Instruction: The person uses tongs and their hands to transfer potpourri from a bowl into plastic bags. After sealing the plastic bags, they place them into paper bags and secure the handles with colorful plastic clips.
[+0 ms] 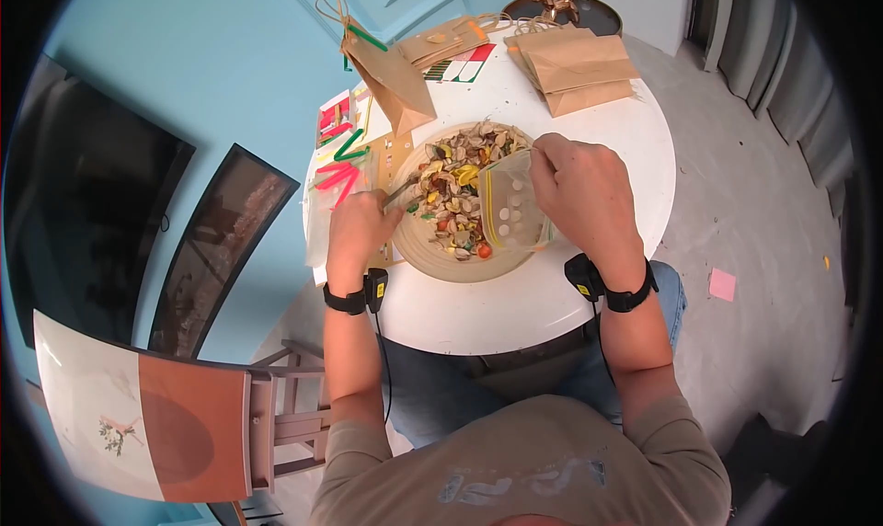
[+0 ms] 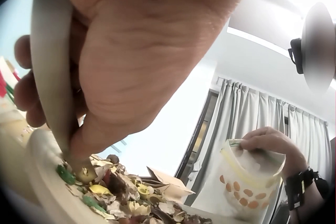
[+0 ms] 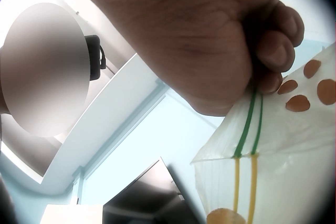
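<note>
My left hand (image 1: 361,232) grips a flat metal utensil (image 2: 50,61), a long strip that narrows downward. Its lower end reaches the dried pieces (image 1: 451,181) near the bowl's left side; I cannot tell what kind of utensil it is. These pieces are mostly beige and brown, with yellow, green and orange bits, heaped in a wide round bowl (image 1: 432,267). My right hand (image 1: 589,190) pinches the rim of a translucent zip bag (image 1: 515,204) over the bowl's right part. Orange dots and a yellow and green zip strip mark the bag in the right wrist view.
A brown paper bag (image 1: 391,80) stands behind the bowl; more folded paper bags (image 1: 579,66) lie at the back right. Pink strips (image 1: 336,177) and green strips (image 1: 349,144) lie left of the bowl on the white table (image 1: 635,158). A shiny balloon-dog figure (image 1: 556,0) stands beyond.
</note>
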The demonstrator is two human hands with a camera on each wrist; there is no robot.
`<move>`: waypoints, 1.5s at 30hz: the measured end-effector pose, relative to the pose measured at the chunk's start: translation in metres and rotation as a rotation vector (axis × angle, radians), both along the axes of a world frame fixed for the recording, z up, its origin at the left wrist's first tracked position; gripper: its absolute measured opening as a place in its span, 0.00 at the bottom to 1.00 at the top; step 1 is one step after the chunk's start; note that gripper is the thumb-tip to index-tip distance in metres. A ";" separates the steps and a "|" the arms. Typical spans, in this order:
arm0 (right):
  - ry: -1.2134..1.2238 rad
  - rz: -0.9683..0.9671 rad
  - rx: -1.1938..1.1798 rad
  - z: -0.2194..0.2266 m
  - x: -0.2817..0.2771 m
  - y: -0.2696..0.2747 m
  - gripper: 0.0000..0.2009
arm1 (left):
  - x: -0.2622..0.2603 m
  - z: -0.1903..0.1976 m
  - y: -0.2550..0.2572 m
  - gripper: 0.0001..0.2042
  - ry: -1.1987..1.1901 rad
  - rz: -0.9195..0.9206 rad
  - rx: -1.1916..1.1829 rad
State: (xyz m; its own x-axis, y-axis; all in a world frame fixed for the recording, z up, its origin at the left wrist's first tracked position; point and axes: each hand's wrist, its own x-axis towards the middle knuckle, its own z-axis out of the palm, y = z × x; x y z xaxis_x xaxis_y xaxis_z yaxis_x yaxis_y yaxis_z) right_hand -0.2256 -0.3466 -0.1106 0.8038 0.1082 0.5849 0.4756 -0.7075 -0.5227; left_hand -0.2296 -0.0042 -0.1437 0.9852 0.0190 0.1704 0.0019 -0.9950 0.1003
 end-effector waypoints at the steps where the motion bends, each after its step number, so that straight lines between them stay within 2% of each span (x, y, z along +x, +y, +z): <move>1: 0.000 0.000 0.000 0.000 0.000 0.000 0.11 | -0.001 -0.003 0.001 0.15 -0.010 -0.011 0.017; 14: -0.015 0.000 -0.010 0.001 -0.001 0.000 0.11 | -0.027 -0.004 -0.001 0.13 -0.117 -0.104 0.039; 23: -0.042 0.005 0.000 0.001 -0.001 0.001 0.11 | -0.059 0.029 -0.018 0.10 -0.172 -0.119 -0.093; 29: -0.027 -0.004 -0.003 0.002 -0.002 0.000 0.10 | -0.077 0.056 -0.065 0.10 -0.209 -0.284 -0.216; 33: -0.029 -0.027 0.004 0.004 -0.002 -0.004 0.09 | -0.072 0.060 -0.095 0.13 -0.191 -0.462 -0.180; 36: -0.032 -0.042 0.025 0.004 0.000 -0.009 0.09 | -0.073 0.063 -0.100 0.15 -0.169 -0.451 -0.200; 39: -0.042 -0.049 0.034 0.004 0.001 -0.014 0.09 | -0.081 0.072 -0.092 0.16 -0.161 -0.324 -0.348; 45: -0.034 -0.051 0.031 0.004 0.000 -0.013 0.10 | -0.077 0.055 -0.058 0.17 -0.224 -0.155 -0.370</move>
State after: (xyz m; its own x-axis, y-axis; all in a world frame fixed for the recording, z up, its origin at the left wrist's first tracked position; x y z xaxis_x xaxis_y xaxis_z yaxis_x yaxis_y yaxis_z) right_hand -0.2256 -0.3598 -0.1067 0.7877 0.0492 0.6141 0.4573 -0.7146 -0.5293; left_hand -0.3064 -0.0617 -0.0887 0.9210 -0.0266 0.3887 -0.2068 -0.8790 0.4297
